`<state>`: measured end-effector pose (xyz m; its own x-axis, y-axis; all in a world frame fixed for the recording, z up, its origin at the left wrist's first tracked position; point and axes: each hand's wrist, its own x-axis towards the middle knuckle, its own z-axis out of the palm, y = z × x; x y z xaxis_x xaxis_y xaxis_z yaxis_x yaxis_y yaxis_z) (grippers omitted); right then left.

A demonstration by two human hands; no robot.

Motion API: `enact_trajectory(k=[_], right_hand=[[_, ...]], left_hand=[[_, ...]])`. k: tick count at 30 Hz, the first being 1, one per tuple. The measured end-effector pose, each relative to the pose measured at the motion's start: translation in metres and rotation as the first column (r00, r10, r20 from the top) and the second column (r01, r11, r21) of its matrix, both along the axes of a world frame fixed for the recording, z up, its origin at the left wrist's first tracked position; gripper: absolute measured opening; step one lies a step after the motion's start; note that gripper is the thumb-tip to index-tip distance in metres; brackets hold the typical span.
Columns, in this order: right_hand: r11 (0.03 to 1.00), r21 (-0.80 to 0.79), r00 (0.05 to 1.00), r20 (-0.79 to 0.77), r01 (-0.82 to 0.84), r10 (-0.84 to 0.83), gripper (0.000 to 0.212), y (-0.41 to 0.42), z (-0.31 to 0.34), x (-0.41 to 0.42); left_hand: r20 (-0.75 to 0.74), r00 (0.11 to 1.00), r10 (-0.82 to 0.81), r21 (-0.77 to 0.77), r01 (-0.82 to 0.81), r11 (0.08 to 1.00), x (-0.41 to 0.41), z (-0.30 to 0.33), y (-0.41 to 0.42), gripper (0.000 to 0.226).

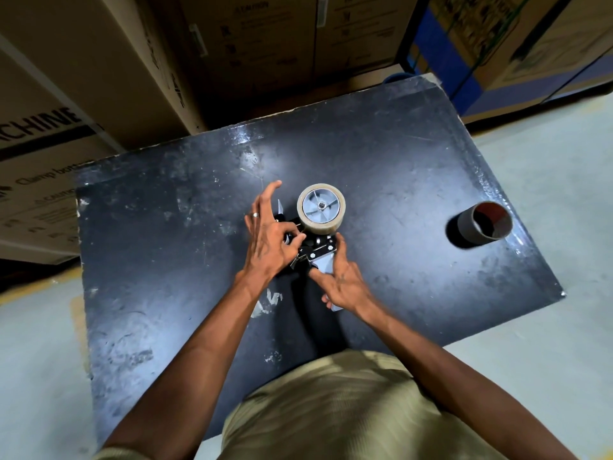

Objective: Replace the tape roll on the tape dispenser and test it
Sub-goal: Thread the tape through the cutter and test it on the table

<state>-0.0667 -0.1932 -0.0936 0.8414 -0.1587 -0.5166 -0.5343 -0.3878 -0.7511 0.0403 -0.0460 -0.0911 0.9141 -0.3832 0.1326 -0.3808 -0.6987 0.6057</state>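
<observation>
A hand-held tape dispenser (316, 250) lies on the black table (166, 260) in front of me. A clear-brown tape roll (321, 208) sits on its grey spoked hub. My left hand (270, 234) is on the dispenser's front metal part, thumb and bent fingers pinching there while the index finger sticks up. My right hand (341, 280) grips the grey handle from the right. An empty brown cardboard core (485, 224) lies on the table's right side.
Stacked cardboard boxes (99, 78) stand behind the table. More boxes on a blue rack (464, 61) fill the back right. Pale concrete floor (564, 194) surrounds the table.
</observation>
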Motion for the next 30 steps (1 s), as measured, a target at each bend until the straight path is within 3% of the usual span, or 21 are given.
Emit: enact_trajectory(k=[4,14,30], right_hand=[[1.0,0.003,1.0,0.005,0.007,-0.007,0.087,0.0,-0.001,0.001],[1.0,0.013,1.0,-0.003,0.029,-0.028,0.046,0.001,0.003,0.003],[0.999,0.0,0.998,-0.035,0.047,-0.047,0.044,-0.002,0.005,0.005]], left_hand=[[-0.013,1.0,0.006,-0.011,-0.006,1.0,-0.002,0.0,0.003,0.013],[0.002,1.0,0.007,-0.028,-0.007,1.0,-0.008,0.0,0.01,0.014],[0.002,0.999,0.036,0.02,-0.036,0.999,-0.021,0.001,0.016,0.015]])
